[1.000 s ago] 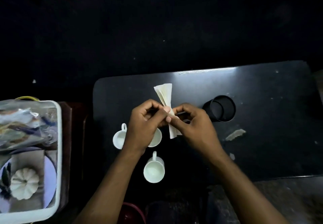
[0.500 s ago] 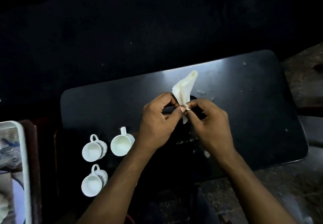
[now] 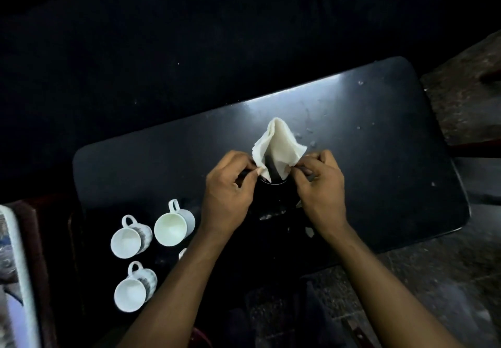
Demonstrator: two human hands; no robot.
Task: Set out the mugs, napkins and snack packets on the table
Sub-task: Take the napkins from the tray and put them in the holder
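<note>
A folded white napkin (image 3: 279, 144) stands upright with its lower end inside a black round holder (image 3: 273, 185) on the dark table (image 3: 379, 136). My left hand (image 3: 230, 193) pinches the napkin's left edge and my right hand (image 3: 320, 187) pinches its right edge, spreading it. Three white mugs sit at the table's left: one (image 3: 173, 225) nearest my left wrist, one (image 3: 130, 239) to its left, one (image 3: 134, 288) nearer the front edge. A fourth white object (image 3: 183, 252) peeks out beside my left forearm.
A white tray (image 3: 16, 280) with packets sits on a stand at the far left edge. Small white scraps (image 3: 309, 232) lie on the table near my right wrist. A rough stone floor (image 3: 433, 280) shows to the right and front.
The view has swung right and closer. The napkin, earlier pinched into a narrow fold between both hands, now stands in the black holder and is pulled open wider.
</note>
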